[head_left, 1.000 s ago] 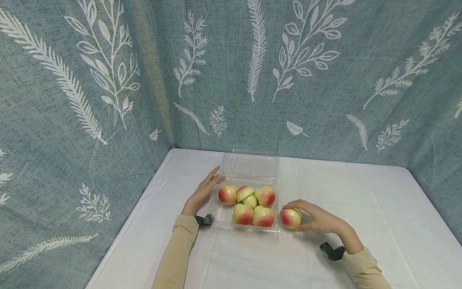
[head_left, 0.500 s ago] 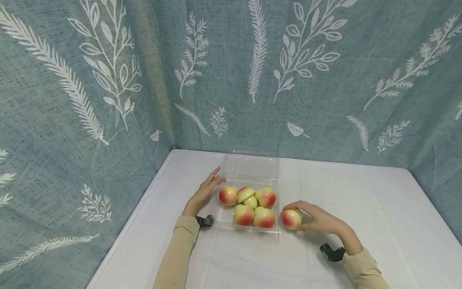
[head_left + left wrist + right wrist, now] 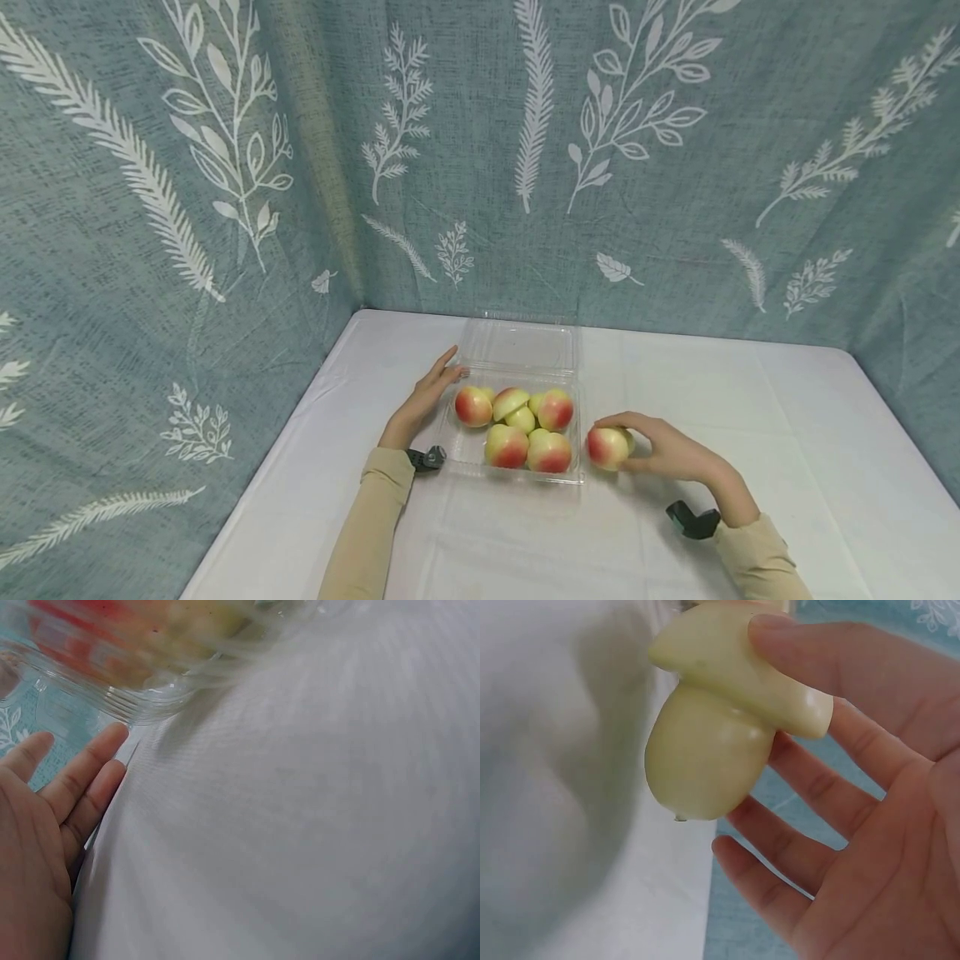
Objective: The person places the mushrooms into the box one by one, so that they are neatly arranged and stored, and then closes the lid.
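Observation:
My right hand (image 3: pixel 667 450) pinches a toy mushroom (image 3: pixel 606 448) between thumb and fingers, just right of the clear plastic box. Its cap is red and yellow in the head view; in the right wrist view its bulbous pale yellow stem (image 3: pixel 705 754) points down and the thumb presses the cap. The clear plastic box (image 3: pixel 465 450) holds several similar mushrooms (image 3: pixel 506 446), some tipped so that stems show. My left hand (image 3: pixel 423 398) lies at the box's left far corner with fingers extended. In the left wrist view, those fingers (image 3: pixel 90 769) are straight and near the box's rim.
The box's clear lid (image 3: pixel 521 346) lies folded back toward the curtain. A white cloth covers the table (image 3: pixel 720 392). Blue-green curtains (image 3: pixel 480 150) with white leaf patterns rise behind and at both sides.
My right hand has shifted slightly up and to the right, and the mushroom in it has risen and tilted a little. The left hand and the box look unmoved.

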Demonstrator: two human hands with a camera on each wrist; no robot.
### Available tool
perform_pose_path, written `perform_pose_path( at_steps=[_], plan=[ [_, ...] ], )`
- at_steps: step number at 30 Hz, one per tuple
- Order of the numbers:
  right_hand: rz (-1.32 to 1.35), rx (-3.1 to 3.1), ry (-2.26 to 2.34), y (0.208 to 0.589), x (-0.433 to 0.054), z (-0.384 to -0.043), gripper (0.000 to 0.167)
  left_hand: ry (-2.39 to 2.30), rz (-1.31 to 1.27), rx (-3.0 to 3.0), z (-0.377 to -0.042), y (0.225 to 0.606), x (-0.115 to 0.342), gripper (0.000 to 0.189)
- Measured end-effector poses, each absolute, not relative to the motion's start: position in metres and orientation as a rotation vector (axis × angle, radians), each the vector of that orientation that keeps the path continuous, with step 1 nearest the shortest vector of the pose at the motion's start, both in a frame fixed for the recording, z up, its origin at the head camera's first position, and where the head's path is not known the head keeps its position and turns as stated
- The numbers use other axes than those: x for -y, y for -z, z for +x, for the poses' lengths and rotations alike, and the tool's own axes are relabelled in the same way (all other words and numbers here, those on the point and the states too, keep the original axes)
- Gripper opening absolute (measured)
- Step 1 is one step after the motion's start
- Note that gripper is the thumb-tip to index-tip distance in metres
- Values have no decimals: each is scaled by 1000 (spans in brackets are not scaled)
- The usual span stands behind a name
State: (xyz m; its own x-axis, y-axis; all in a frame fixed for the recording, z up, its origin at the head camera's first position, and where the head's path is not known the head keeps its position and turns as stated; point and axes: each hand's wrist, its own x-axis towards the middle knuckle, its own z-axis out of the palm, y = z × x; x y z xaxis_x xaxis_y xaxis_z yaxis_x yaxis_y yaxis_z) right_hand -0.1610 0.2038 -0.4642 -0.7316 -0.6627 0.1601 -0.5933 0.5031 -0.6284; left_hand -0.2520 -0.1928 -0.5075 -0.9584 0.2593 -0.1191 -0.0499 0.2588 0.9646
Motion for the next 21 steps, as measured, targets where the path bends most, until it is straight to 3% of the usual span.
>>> perform_pose_path(
  at_steps=[21],
  plan=[
    [-1102, -2763, 1097, 438, -210, -162, 54, -1788, 152, -2324, -256, 519, 191, 57]
  ],
)
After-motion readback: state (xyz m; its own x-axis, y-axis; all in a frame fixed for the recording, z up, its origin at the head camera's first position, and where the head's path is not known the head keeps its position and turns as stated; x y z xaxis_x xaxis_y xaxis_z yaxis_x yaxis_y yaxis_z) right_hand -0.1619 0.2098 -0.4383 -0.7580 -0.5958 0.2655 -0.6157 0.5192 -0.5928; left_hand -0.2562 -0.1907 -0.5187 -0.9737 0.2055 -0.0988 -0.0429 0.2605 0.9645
